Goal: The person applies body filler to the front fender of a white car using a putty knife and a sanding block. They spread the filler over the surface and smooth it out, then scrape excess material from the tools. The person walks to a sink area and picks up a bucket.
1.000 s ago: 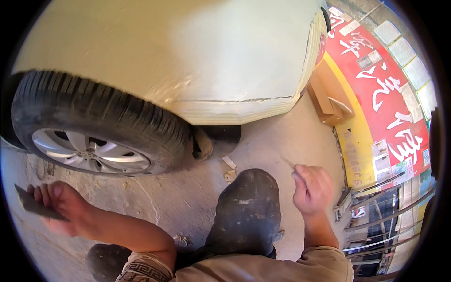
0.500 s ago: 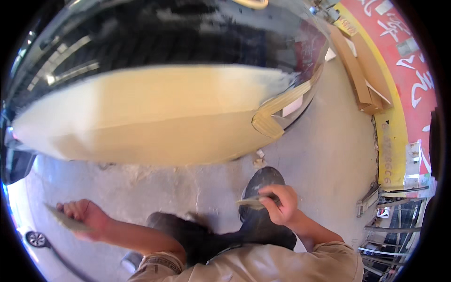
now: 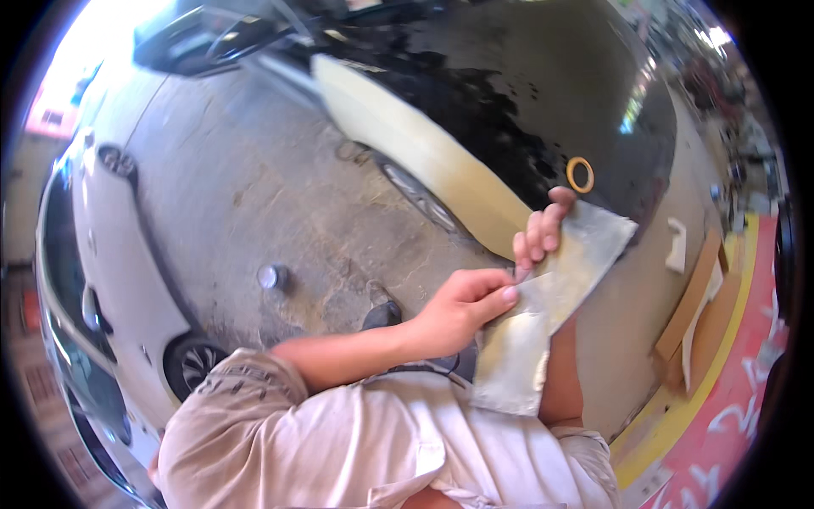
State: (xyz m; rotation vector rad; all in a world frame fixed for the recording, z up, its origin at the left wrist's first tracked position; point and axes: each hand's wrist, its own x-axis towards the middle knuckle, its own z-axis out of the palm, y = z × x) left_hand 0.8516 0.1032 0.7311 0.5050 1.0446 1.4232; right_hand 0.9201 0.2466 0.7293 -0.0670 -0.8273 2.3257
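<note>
My left hand [image 3: 466, 305] reaches across in front of my body, thumb and fingers closed on a flat putty spreader [image 3: 510, 365] smeared with pale yellowish paste. Just beyond it, the fingers of my right hand [image 3: 543, 233] curl over the edge of a larger flat plate [image 3: 593, 254], greyish and coated with similar paste. The two flat pieces overlap and appear to touch. Part of my right forearm [image 3: 564, 373] is hidden behind them. Past my hands stands a black car [image 3: 526, 59], its fender panel [image 3: 424, 144] covered in cream-coloured coating.
A roll of tape [image 3: 580, 175] lies on the black hood. At left stands a white car [image 3: 127, 229]. A small can [image 3: 273, 276] sits on the concrete floor [image 3: 229, 195]. Cardboard [image 3: 691, 305] lies by a red and yellow banner [image 3: 729, 407] at right.
My hands, wide apart before, have come together with their flat pieces overlapping. The view has swung left, away from the close-up panel, bringing the white car and can into fuller sight.
</note>
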